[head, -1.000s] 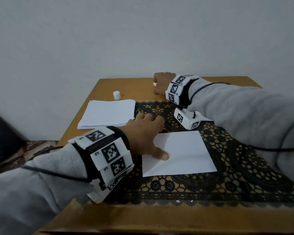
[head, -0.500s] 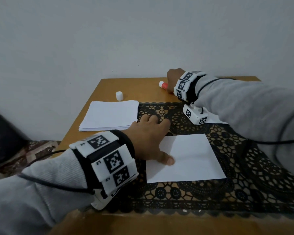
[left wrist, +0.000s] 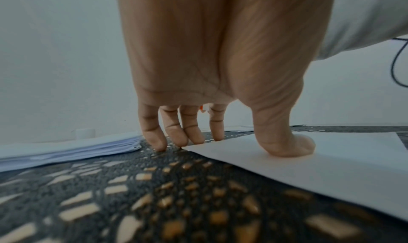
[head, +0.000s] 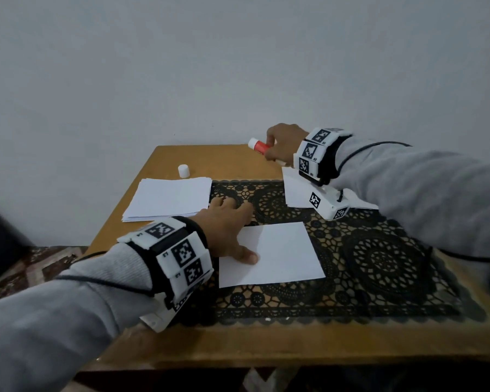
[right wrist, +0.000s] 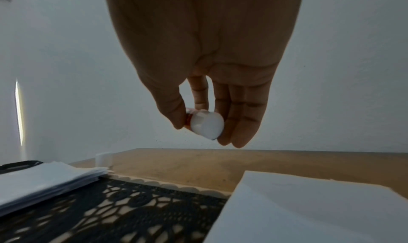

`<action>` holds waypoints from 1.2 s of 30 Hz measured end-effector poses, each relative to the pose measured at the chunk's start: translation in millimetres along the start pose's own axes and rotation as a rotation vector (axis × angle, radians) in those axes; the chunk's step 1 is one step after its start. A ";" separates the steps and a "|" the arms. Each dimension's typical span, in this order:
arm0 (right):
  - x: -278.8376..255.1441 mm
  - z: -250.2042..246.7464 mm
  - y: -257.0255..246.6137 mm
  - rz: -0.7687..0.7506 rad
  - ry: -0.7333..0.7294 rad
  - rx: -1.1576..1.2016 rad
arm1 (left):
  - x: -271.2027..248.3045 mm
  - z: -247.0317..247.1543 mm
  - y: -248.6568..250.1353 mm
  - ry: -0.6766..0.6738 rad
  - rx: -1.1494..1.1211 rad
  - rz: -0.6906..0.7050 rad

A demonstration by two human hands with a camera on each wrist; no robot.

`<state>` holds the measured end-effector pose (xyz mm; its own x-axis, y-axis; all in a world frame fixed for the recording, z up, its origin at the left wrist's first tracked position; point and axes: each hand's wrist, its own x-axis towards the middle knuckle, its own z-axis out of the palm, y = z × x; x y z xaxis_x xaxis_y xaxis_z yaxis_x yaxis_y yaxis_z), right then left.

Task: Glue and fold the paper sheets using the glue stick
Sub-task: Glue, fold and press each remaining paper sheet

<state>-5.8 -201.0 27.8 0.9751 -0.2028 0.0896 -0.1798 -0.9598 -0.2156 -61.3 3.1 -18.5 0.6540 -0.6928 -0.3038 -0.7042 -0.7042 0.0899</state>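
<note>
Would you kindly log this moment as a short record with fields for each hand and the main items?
left hand: thumb presses single sheet onto lace mat
right hand: holds glue stick above table
white cap: off, upright on table
paper stack: left of mat
folded paper: under right wrist

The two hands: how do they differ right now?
The left hand lies low on the lace mat, thumb pressing the single sheet; the right hand is raised near the table's far edge. The left grips nothing; the right pinches the glue stick. Both wear marker-covered wrist bands and grey sleeves.
</note>
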 end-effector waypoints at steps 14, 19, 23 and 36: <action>-59.8 -13.2 20.2 0.004 0.024 0.440 | -8.7 0.7 9.5 0.026 -0.008 -0.056; -79.0 -5.5 22.3 -0.024 -0.067 0.324 | -10.5 2.2 9.9 0.041 -0.006 -0.056; -88.3 4.9 22.8 -0.059 -0.073 0.309 | -10.6 2.6 10.1 0.042 -0.007 -0.054; -94.4 14.2 27.6 -0.075 -0.046 0.468 | -14.0 8.2 8.9 0.093 0.054 -0.011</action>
<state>-101.0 -205.6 -0.5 0.9899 -0.1170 0.0805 -0.0410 -0.7785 -0.6263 -79.1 7.9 -21.2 0.6831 -0.6982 -0.2145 -0.7090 -0.7043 0.0348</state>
